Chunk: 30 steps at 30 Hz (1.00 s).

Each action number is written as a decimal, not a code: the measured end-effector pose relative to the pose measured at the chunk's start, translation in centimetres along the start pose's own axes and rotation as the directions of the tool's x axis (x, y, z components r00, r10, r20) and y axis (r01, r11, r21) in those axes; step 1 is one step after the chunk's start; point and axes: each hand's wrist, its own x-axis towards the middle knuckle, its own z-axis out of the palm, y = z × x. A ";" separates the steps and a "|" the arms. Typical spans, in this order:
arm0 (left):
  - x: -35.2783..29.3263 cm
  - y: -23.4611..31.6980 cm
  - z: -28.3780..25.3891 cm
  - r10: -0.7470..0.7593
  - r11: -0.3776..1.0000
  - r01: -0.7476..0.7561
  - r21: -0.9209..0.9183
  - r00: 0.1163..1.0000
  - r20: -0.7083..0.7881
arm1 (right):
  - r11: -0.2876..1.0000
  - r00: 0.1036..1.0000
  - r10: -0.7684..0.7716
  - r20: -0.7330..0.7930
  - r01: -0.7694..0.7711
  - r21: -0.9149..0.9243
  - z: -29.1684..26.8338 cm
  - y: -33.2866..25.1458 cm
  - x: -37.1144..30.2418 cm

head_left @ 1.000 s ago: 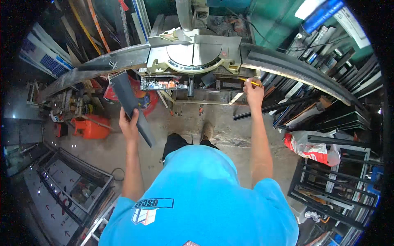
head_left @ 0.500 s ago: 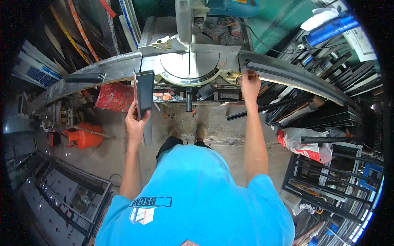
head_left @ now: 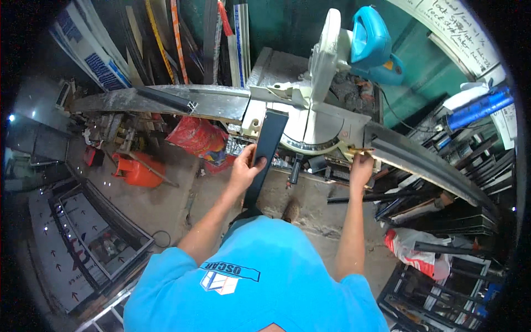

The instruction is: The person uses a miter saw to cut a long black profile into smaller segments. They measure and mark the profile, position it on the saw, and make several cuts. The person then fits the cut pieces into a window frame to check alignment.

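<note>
Grip the bar (head_left: 269, 139) firmly, guarding against twist: clamped in the left hand (head_left: 245, 169), reaching over the saw (head_left: 327, 126)'s left front — touching or not, hard to tell. With the right hand (head_left: 361, 170) well apart, pinched round the pencil (head_left: 365, 149), mind the bar's far end.

Orange cylinder (head_left: 135, 174) on floor (head_left: 148, 207), left; red sack (head_left: 193, 135) near it; red-and-white bag (head_left: 407, 244), right.

A workbench (head_left: 224, 105) carries a miter saw (head_left: 325, 77) — and dark profiles (head_left: 163, 98).
</note>
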 end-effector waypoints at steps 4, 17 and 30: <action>0.5 1.1 1.8 -0.020 1.000 0.020 -0.008 0.999 0.049 | 0.954 0.953 -0.299 0.039 0.299 0.017 0.2 -0.9 -6.9; 1.2 -4.2 8.6 -0.109 0.955 0.111 -0.274 0.994 0.023 | 0.224 0.308 -0.894 0.327 0.937 -0.269 3.4 -20.6 -4.5; 3.8 -5.8 11.7 -0.232 0.970 0.228 0.081 0.972 0.042 | 0.078 0.512 -0.588 0.626 0.807 -0.586 1.8 -40.1 2.2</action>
